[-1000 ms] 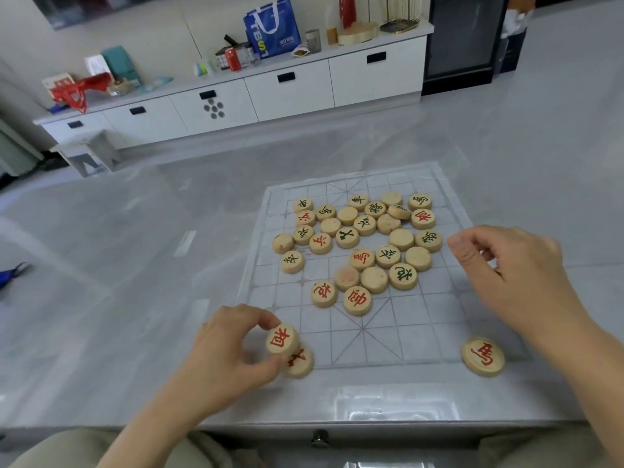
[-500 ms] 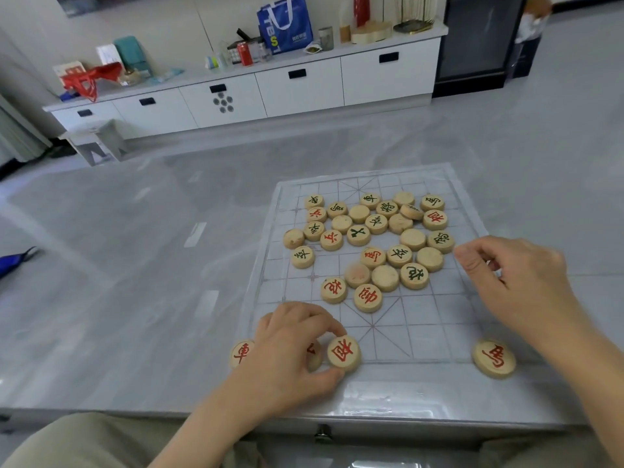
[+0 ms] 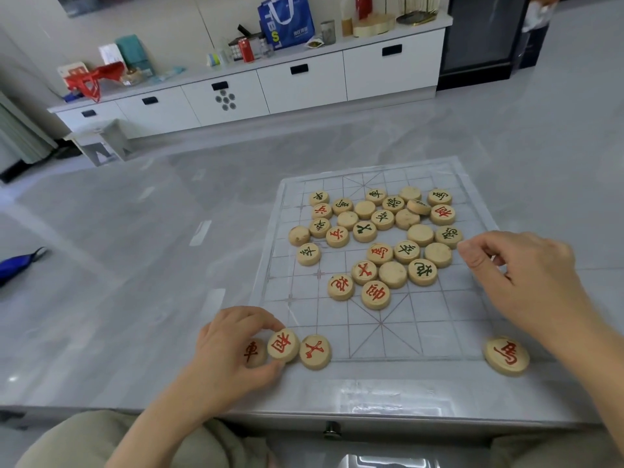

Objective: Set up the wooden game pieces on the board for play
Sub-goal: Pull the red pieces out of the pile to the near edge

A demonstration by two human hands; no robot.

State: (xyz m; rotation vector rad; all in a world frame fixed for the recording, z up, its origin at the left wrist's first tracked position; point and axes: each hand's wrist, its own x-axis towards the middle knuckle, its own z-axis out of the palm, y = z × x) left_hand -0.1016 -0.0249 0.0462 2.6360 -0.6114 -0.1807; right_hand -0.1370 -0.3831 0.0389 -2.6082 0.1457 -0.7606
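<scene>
Moved: held disc (image 3: 283, 346), half a second ago to the right of the red-marked disc (image 3: 315, 352), now sits between it and the leftmost disc (image 3: 253, 352) at the board's (image 3: 439, 319) near-left edge.
Left hand (image 3: 233, 352): thumb and fingertips pinch the held disc and cover part of the leftmost disc.
Right hand (image 3: 526, 285): fingers curled, thumb against forefinger; palm side hidden, so contents cannot be told.
Board: faint grid, carrying a loose heap of wooden discs (image 3: 380, 253), several blank side up.
Lone red disc (image 3: 506, 355): near-right corner.
</scene>
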